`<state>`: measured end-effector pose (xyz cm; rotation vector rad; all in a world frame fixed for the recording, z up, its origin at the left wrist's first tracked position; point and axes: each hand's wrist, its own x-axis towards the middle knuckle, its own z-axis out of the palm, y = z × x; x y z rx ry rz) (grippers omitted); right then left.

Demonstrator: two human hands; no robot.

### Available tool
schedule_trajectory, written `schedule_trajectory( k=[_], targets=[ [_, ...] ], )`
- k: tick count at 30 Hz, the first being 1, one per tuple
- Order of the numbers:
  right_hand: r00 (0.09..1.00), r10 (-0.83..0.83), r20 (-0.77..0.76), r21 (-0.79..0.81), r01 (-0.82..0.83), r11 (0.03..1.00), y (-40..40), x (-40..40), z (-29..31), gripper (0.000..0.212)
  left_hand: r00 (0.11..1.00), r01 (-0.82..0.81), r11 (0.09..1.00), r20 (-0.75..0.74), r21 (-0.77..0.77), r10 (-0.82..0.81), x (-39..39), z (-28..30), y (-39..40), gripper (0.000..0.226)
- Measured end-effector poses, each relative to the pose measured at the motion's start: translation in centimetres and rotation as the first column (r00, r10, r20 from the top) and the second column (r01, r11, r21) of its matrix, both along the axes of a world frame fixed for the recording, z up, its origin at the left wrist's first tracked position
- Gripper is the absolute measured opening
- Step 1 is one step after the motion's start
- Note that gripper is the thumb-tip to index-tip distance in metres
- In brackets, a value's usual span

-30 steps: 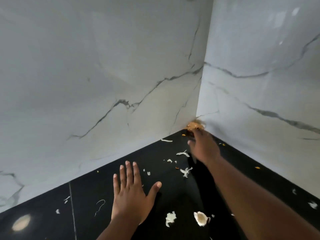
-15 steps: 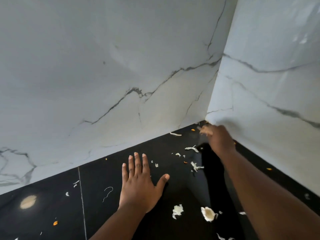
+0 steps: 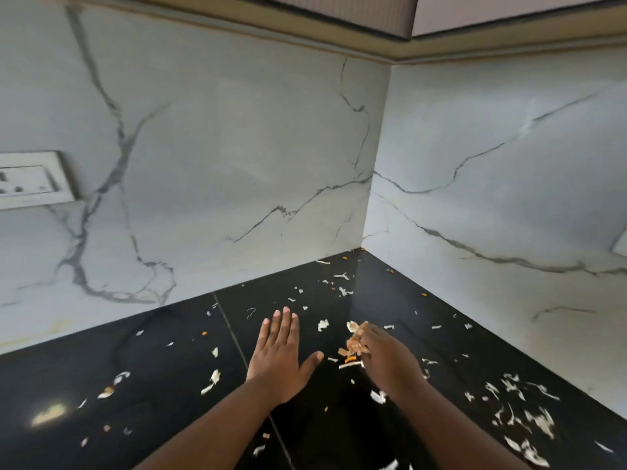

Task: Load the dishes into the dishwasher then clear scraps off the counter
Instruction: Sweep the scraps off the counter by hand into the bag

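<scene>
Scraps (image 3: pixel 522 418) round R hand (image 3: pixel 390 364) — socket (image 3: pixel 30 179) left

No text, label, brand or number can be read anywhere in this view.

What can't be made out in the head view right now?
- Right hand: its palm and fingertips face away; how much of the orange peel scrap it holds is hidden.
- Wall socket: cut by the left edge.
- White scraps at lower right: motion-blurred, kind unclear.
- Counter under both forearms: covered.
- Dishwasher and dishes: out of frame.
- Left hand: flat; contact with counter unclear.
</scene>
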<state>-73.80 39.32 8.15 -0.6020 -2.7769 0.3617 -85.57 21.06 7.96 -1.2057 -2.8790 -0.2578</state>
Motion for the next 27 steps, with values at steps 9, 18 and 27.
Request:
schedule_trajectory(
  k=[9,18,27],
  targets=[
    [0.991,0.123,-0.043,0.002,-0.124,0.992,-9.6,6.0,1.9,0.009,0.998,-0.064,0.997,0.013,-0.044,0.064,8.1,0.8,-8.9,0.118],
    [0.987,0.131,0.094,-0.003,-0.131,0.991,-17.6,14.2,-1.0,0.024,0.994,0.110,0.979,-0.010,-0.172,-0.113,15.4,-2.9,-14.6,0.087],
    [0.968,0.026,0.249,-0.029,-0.020,0.999,-25.3,21.1,-6.3,0.029,0.915,0.387,0.912,-0.066,-0.138,-0.398,22.2,-5.9,-23.5,0.097]
  ],
)
